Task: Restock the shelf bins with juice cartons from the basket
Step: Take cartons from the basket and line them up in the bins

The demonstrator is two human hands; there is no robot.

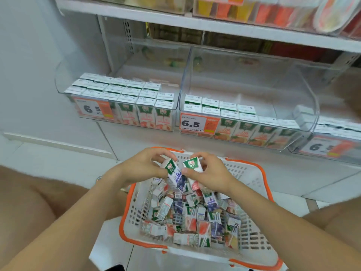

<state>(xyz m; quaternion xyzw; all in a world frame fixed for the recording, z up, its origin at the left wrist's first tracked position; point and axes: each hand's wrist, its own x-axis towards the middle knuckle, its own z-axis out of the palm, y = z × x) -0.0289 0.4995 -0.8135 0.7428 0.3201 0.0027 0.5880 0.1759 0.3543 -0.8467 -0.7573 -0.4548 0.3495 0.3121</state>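
Now clamping blue carton (175, 174) in left hand (143, 168), red carton (193, 165) in right hand (210, 174), at far edge of basket (252, 174) — likely light, stiff; pinch broad faces.

White, orange-rimmed basket (252, 178) holds jumbled cartons (187, 218); blue carton (176, 176) and red carton (193, 166) held above it; clear bins (283, 79) partly filled with upright rows.

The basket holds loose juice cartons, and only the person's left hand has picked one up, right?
Not quite. The head view shows both hands holding one: the left hand grips a blue-printed carton and the right hand a red-printed carton, over the basket.
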